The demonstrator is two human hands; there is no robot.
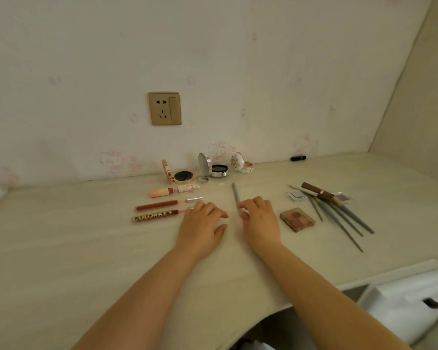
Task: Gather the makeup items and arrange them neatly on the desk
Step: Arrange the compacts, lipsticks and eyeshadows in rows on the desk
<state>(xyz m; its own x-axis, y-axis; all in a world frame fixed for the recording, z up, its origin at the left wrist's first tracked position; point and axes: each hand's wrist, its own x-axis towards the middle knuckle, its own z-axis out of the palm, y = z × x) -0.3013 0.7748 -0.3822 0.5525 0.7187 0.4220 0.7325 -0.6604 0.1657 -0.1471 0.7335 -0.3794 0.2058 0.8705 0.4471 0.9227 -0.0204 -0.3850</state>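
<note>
My right hand (pixel 259 219) pinches the near end of a thin grey pencil (pixel 235 194) that lies on the pale desk (pixel 86 248) and points away from me. My left hand (pixel 202 222) rests on the desk with relaxed fingers, beside the ends of two red lip gloss tubes (pixel 157 210). A pink lip tube (pixel 172 191) lies behind them. Three open compacts (pixel 219 168) stand along the wall. On the right lie a brown eyeshadow palette (pixel 297 219) and a fan of several grey brushes and pencils (pixel 339 213).
A small black tube (pixel 298 158) lies at the back right by the wall. A wall socket (pixel 164 108) sits above the desk. The desk's front edge curves in near my right arm, with white furniture (pixel 400 306) below at the right.
</note>
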